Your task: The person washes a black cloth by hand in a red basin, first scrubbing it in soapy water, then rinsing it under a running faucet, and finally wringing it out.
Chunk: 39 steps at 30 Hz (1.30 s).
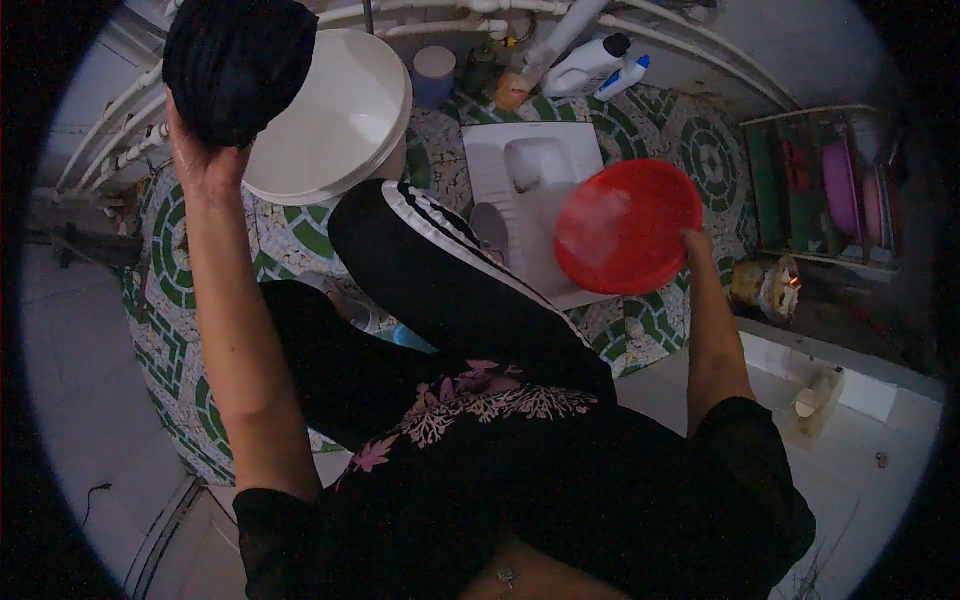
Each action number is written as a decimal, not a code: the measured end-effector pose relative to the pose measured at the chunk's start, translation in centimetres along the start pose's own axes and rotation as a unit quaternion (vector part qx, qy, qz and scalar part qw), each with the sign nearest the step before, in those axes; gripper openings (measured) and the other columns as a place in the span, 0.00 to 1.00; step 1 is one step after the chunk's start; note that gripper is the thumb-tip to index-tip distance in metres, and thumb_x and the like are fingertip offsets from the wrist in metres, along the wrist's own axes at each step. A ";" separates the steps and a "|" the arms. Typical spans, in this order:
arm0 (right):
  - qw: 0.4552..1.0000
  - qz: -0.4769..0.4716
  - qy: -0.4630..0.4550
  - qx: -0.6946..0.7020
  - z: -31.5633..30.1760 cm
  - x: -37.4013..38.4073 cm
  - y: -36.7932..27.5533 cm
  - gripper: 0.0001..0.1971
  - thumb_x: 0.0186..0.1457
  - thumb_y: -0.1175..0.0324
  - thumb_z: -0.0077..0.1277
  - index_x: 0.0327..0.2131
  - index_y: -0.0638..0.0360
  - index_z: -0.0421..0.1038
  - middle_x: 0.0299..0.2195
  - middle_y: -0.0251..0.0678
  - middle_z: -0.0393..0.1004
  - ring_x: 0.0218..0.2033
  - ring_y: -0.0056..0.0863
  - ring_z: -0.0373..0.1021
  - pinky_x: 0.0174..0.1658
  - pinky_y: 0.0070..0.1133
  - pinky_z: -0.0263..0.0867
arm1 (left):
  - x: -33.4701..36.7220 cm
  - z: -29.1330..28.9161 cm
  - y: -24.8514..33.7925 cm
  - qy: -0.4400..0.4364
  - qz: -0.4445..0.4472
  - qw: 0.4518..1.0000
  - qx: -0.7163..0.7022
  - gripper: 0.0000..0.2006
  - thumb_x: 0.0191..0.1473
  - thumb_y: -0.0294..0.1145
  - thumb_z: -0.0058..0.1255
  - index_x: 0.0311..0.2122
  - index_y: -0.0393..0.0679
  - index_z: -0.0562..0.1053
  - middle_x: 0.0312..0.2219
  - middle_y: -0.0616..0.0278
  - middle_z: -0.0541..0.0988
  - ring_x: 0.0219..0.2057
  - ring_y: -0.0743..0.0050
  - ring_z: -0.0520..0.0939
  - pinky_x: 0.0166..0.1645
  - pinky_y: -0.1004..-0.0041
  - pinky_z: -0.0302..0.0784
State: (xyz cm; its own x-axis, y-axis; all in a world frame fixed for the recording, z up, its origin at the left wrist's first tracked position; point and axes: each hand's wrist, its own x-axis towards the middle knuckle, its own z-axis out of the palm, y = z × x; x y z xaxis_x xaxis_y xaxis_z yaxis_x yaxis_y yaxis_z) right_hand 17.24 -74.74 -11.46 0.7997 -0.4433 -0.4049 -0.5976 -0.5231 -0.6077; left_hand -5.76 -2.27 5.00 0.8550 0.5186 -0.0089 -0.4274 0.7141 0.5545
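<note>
A wadded black cloth [238,72] rests raised on my left hand [210,172] at the upper left. My palm supports it from below, and the fingers are mostly hidden behind it. On the right, my right hand [697,243] grips the rim of a red plastic basin [668,205]. The basin is tilted above the white squat toilet [482,152], and a pale, blurred patch like sudsy water shows across its left part. Close to the black cloth stands a large white bucket [398,112], its visible inside bare.
Bottles, a white one [585,68] and a smaller blue-and-white one [622,78], stand by the back wall pipes. A blue-grey container [433,78] is behind the toilet. At right are a green rack [775,185] holding a purple basin [841,190] and a worn pot [768,288].
</note>
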 end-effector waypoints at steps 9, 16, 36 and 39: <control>0.970 -0.047 -0.002 0.238 1.5 -3.9 7.2 0.25 0.44 0.71 0.48 0.49 0.67 0.62 0.41 0.47 0.69 0.35 0.39 0.68 0.39 0.30 0.66 | 0.2 0.4 -0.4 0.071 0.009 0.997 0.001 0.24 0.52 0.46 0.48 0.52 0.46 0.66 0.50 0.59 0.69 0.51 0.58 0.69 0.56 0.56 0.63; 0.911 -0.027 0.006 0.413 -2.2 -5.8 13.3 0.28 0.45 0.73 0.45 0.53 0.64 0.56 0.48 0.45 0.64 0.45 0.41 0.64 0.46 0.35 0.64 | 1.1 -1.6 -0.3 0.028 -0.049 0.998 -0.017 0.26 0.50 0.46 0.49 0.53 0.47 0.64 0.51 0.59 0.67 0.52 0.57 0.68 0.56 0.56 0.63; 0.927 0.070 0.008 0.368 3.6 -4.5 5.8 0.34 0.42 0.71 0.46 0.57 0.59 0.53 0.55 0.42 0.58 0.51 0.44 0.60 0.50 0.36 0.61 | 0.4 -1.8 0.0 0.098 -0.063 0.993 -0.030 0.25 0.51 0.48 0.48 0.52 0.48 0.65 0.50 0.60 0.69 0.51 0.59 0.69 0.56 0.58 0.64; 0.984 0.020 0.014 0.179 3.6 -5.5 -0.4 0.30 0.42 0.69 0.47 0.52 0.64 0.59 0.51 0.45 0.63 0.47 0.44 0.64 0.46 0.35 0.65 | 0.4 -1.6 -0.3 0.115 -0.043 0.992 -0.041 0.24 0.51 0.47 0.49 0.51 0.48 0.66 0.49 0.60 0.70 0.50 0.59 0.70 0.55 0.58 0.64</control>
State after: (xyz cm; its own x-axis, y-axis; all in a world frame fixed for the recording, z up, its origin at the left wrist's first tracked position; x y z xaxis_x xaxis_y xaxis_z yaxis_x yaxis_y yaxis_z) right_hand 13.30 -69.51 -11.43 0.7715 -0.4803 -0.4173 -0.5658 -0.2181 -0.7952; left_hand -5.72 -1.50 3.51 0.8038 0.5406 -0.2485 -0.3857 0.7915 0.4741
